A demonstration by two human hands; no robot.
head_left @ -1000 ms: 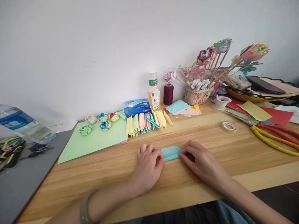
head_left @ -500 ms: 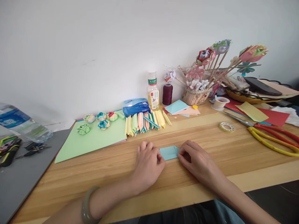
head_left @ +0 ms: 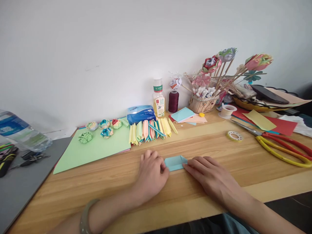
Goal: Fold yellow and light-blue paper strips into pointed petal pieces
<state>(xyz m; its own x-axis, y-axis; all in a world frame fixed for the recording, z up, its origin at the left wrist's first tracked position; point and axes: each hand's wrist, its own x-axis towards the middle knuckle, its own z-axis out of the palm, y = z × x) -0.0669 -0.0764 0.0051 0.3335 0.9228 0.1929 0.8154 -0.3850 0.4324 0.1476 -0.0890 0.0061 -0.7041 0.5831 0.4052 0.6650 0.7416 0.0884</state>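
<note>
A small light-blue folded paper (head_left: pixel 174 163) lies on the wooden table between my hands, with folded corners at its right end. My left hand (head_left: pixel 151 171) is closed at the paper's left end, thumb and curled fingers gripping its edge. With thumb and fingers together, my right hand (head_left: pixel 211 172) presses and holds the right end; its fingertips cover that corner. Just beyond my hands stands a packed row of folded paper strips (head_left: pixel 151 131) in several colours.
Green paper sheets (head_left: pixel 95 152) with several paper flowers (head_left: pixel 106 132) lie at the left. Large scissors (head_left: pixel 280 143) and a tape roll (head_left: pixel 234 136) lie at the right. A tissue pack (head_left: pixel 140 113), drink bottle (head_left: pixel 159 100), thread spool (head_left: pixel 173 101) and flower basket (head_left: pixel 203 104) line the wall.
My right hand's fingers have flattened and straightened over the paper's right end, where they were curled in a pinch before. My left hand stays at the left end. The view has shifted slightly.
</note>
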